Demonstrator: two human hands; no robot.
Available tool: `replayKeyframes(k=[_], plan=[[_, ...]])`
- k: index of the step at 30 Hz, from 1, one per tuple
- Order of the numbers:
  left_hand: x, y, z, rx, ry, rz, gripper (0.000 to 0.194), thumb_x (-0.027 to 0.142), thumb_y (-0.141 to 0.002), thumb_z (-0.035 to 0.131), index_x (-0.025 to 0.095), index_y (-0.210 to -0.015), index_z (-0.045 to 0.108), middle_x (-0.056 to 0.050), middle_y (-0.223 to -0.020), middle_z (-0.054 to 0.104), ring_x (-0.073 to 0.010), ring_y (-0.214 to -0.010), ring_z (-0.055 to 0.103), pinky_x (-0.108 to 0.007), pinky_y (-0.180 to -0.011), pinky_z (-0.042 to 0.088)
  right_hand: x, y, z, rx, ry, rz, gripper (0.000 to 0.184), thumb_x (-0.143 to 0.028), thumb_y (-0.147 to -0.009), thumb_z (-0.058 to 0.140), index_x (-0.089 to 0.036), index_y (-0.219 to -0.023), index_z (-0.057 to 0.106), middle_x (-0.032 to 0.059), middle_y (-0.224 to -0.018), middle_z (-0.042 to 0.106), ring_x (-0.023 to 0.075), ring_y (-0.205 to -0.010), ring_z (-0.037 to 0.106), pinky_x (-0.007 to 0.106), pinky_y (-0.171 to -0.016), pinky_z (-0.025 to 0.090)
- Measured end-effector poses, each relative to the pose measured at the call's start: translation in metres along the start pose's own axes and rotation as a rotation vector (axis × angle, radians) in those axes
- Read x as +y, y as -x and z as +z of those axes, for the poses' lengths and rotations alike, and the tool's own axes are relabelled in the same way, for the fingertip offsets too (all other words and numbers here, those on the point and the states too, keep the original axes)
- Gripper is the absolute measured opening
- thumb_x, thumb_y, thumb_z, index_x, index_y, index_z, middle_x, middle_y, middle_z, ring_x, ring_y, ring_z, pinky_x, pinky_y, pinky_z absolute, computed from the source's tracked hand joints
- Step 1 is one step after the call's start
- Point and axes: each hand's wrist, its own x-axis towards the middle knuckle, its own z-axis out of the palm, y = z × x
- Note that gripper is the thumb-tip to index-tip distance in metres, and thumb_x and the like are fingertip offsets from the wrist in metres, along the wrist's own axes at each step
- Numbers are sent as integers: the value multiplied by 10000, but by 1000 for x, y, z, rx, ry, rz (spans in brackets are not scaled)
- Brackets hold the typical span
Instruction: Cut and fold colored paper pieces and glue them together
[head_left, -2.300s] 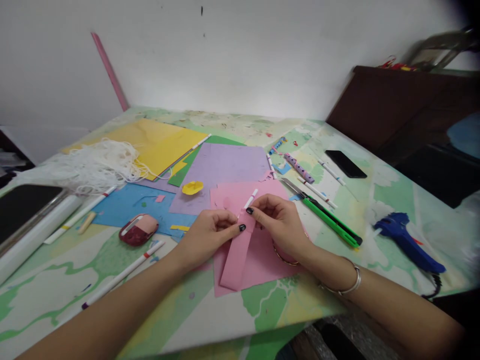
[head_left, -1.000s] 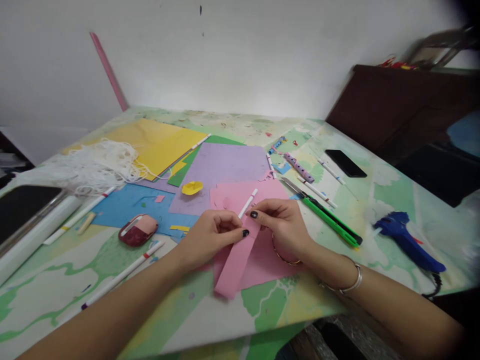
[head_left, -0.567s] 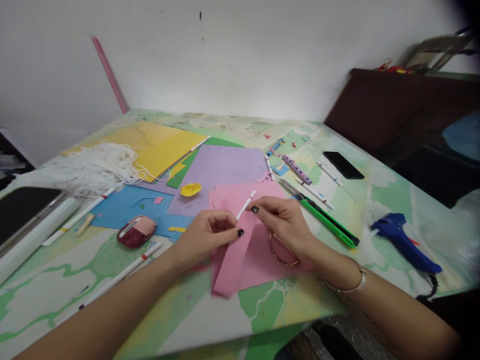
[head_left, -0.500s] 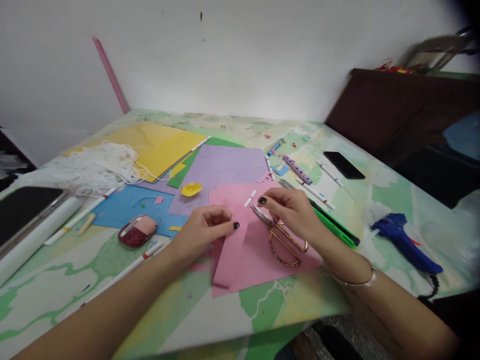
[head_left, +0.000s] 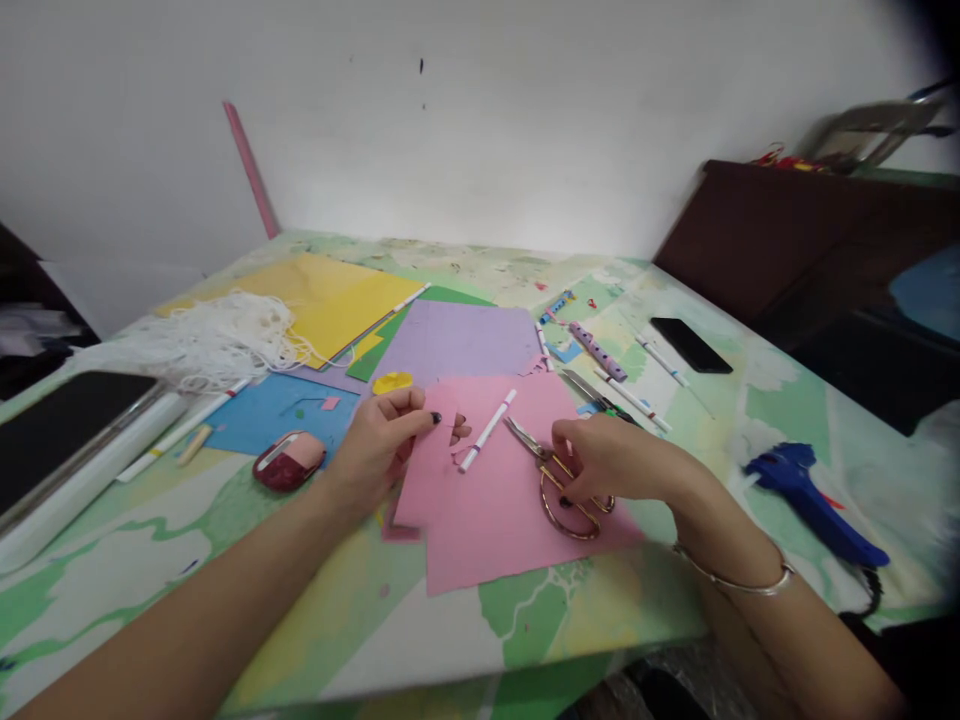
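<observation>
My left hand (head_left: 382,435) pinches a strip of pink paper (head_left: 427,470), lifted at the left side of the larger pink sheet (head_left: 487,545). Some of its fingertips show past the strip's right edge. My right hand (head_left: 615,460) is over the gold-handled scissors (head_left: 553,470), its fingers curled around the handles and the thumb at a loop. The scissors' blades point up and left over the pink sheet. Between my hands, a white felt-tip pen (head_left: 489,430) with purple rings lies slantwise on that sheet.
A green box cutter (head_left: 600,395) with its blade out lies beyond my right hand. At right are a blue glue gun (head_left: 814,500) and a black phone (head_left: 690,345). White string (head_left: 202,335), a maroon-pink case (head_left: 289,460) and a yellow paper piece (head_left: 392,382) are to the left.
My left hand has moved left with the pink strip. My right hand has left the strip and gone down to the scissors. The white pen now lies uncovered on the pink sheet.
</observation>
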Motion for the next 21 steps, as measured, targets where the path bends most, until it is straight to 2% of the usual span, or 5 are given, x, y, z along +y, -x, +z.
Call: replayKeyframes(k=[4,8,11,18,21], plan=[[3,0,2,13,48,-26,212,120,-611,693,151,-636,485,-38,-677,681,-192,-635,681,-248,-531,517,16,3,-11,37,-8,47,270,-334,-668,615,-197,-900,604,52,-799,653,170,-660,571,253,-518,357],[3,-1,0,-11,56,-39,188,108,-627,677,149,-635,494,-43,-678,685,-206,-652,687,-259,-531,525,49,2,-21,188,111,321,328,-411,-669,626,-185,-907,614,83,-863,646,220,-747,585,276,-566,367],[2,0,-2,-51,62,-34,159,110,-643,655,144,-625,501,-57,-695,694,-203,-635,681,-257,-506,518,69,-3,-22,103,142,445,342,-399,-606,677,-151,-836,626,105,-797,638,243,-717,587,289,-549,359],[0,-1,-5,-50,51,31,213,101,-644,693,148,-680,488,-47,-686,697,-202,-721,700,-240,-624,539,70,-5,-24,128,86,308,147,-314,-693,572,-167,-698,577,56,-705,601,201,-662,561,289,-554,367],[-1,-4,-8,-63,33,68,251,101,-664,689,164,-808,493,-53,-728,709,-196,-705,701,-246,-624,544,57,2,-28,271,-171,59,214,-330,-814,426,-171,-791,568,44,-739,591,181,-685,550,298,-615,411]])
